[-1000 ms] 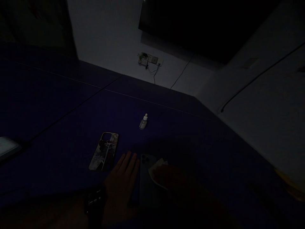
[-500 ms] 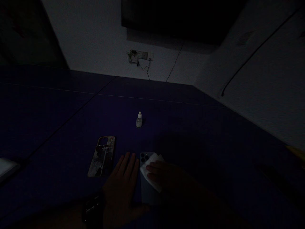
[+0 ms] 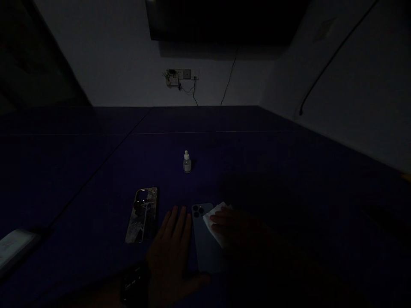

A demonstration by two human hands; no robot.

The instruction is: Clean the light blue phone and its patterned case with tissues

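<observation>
A smartphone lies on the dark blue surface with its back and camera lenses upward. My left hand rests flat along the phone's left side, fingers stretched out and thumb by its lower edge. A dark watch is on that wrist. My right hand presses a white tissue onto the phone's upper right part; the shadow hides some of its fingers. Left of my left hand lies a phone case with a dark picture on it. Beyond the phone stands a small dropper bottle with a white cap.
A white packet lies at the far left. At the back, a wall carries sockets with plugs and cables below a large dark screen. Another cable hangs on the right wall. The room is very dim.
My right hand has slid the tissue to the right across the phone, baring more of its back. My left hand stays beside the phone. The view has turned slightly.
</observation>
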